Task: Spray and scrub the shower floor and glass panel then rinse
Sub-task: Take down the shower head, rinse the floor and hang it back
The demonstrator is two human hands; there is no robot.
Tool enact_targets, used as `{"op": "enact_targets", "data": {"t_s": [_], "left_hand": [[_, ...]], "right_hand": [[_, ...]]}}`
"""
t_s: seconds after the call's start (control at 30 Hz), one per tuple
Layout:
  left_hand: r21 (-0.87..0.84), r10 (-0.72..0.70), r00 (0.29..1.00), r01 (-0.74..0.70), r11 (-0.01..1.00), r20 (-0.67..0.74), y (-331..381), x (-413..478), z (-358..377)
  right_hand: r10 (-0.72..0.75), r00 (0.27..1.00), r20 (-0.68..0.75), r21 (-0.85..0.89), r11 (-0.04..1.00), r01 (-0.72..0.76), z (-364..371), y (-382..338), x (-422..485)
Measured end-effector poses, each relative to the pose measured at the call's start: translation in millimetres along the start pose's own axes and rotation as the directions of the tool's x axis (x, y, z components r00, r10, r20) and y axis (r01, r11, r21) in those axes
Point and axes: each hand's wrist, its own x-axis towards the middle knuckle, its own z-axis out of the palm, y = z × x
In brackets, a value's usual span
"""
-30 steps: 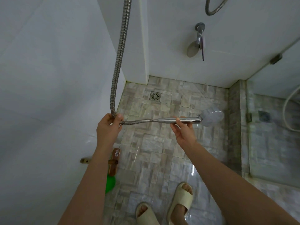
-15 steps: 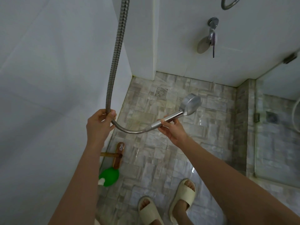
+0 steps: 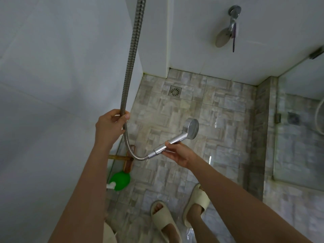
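A narrow shower stall is seen from above. The shower floor (image 3: 219, 120) is laid with mottled grey-beige stone-look tiles and is shown glossy in patches. A square floor drain (image 3: 175, 91) is set into it at 12 o'clock, close to the back wall. The 9 o'clock side and the back are covered by white wall tiles (image 3: 52, 85), and a chrome wall fitting (image 3: 229, 27) is fixed at 1 o'clock. The glass panel (image 3: 298, 137) is stood at 3 o'clock behind a darker tiled kerb (image 3: 259, 128), and floor tiles are mirrored in it. A ribbed metal hose (image 3: 133, 50) is hung down from 12 o'clock and is clamped in the grip of the left hand (image 3: 110, 127), with fingers and thumb curled round it. Below that hand the hose is bent in a curve to the shower head (image 3: 192, 128). Its chrome handle is held in the grip of the right hand (image 3: 178, 153), and the head is raised above the floor and tilted toward 2 o'clock. At 7 o'clock, against the wall, a wooden brush (image 3: 128, 161) and a green bottle (image 3: 121, 179) are laid just beside each other. Pale slippers (image 3: 163, 214) are worn at 6 o'clock.
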Motion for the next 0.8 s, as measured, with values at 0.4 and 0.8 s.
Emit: {"op": "enact_targets", "data": {"t_s": [0.4, 0.8], "left_hand": [[-0.038, -0.059, 0.986, 0.065, 0.997, 0.155, -1.5, -12.5, 28.1], [-0.067, -0.047, 0.974, 0.063, 0.996, 0.224, -4.5, -15.8, 58.3]], "right_hand": [[0.275, 0.950, -0.147, 0.262, 0.937, -0.231, -56.6, 20.0, -24.3], [0.093, 0.965, -0.243, 0.420, 0.907, 0.018, -91.8, 20.7, -27.4]]}}
